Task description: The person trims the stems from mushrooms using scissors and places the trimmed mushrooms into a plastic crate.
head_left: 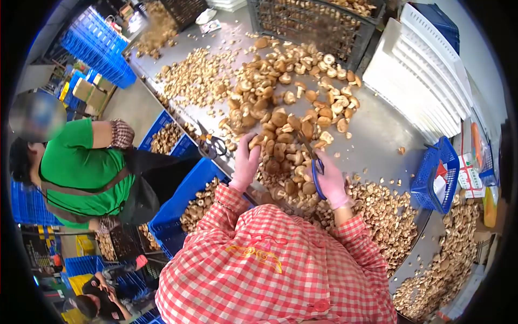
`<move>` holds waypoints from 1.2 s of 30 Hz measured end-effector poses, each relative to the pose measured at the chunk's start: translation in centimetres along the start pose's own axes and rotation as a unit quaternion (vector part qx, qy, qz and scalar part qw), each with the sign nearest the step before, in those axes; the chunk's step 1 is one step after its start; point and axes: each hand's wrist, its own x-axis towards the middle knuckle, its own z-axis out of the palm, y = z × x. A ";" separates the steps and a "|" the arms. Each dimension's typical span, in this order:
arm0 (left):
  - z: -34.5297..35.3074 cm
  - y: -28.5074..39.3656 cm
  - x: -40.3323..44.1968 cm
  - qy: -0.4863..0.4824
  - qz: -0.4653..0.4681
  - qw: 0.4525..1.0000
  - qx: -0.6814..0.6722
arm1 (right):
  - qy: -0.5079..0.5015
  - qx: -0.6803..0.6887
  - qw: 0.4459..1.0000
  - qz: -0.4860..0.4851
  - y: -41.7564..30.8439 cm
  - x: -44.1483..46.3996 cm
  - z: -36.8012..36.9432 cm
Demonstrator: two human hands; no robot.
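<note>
My left hand (246,165), in a pink glove, pinches a brown-capped mushroom (256,141) at the left side of the pile. My right hand (330,182), also gloved in pink, grips a pair of scissors (315,171) by the blue handles. Their dark blades point away from me, over the mushrooms; whether they are apart is too small to tell. Between and beyond both hands spreads a heap of whole mushrooms (279,120) with caps and pale stems. Cut stems (380,218) lie piled beside my right forearm.
Small pale stems (197,78) cover the table's far left. A blue crate (167,218) of mushrooms stands by my left arm. Another pair of scissors (217,146) lies at the table edge. At right are a blue basket (418,186) and stacked white trays (402,75). A co-worker in green (94,167) is left.
</note>
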 end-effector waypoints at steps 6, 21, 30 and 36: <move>-1.1 2.6 -2.4 -0.089 -0.248 0.872 -0.412 | 0.001 -0.037 0.999 0.013 -2.9 -5.0 -0.3; 2.0 4.3 -5.3 -0.200 -0.332 0.648 -0.656 | 0.058 -0.313 0.938 -0.137 -0.5 -9.0 1.1; 1.5 4.7 -6.2 -0.164 -0.392 0.700 -0.574 | 0.042 -0.344 0.928 -0.140 -0.4 -8.2 1.9; -3.4 3.5 -5.7 -0.100 -0.345 0.884 -0.301 | 0.038 -0.232 0.966 -0.110 1.7 -9.2 1.7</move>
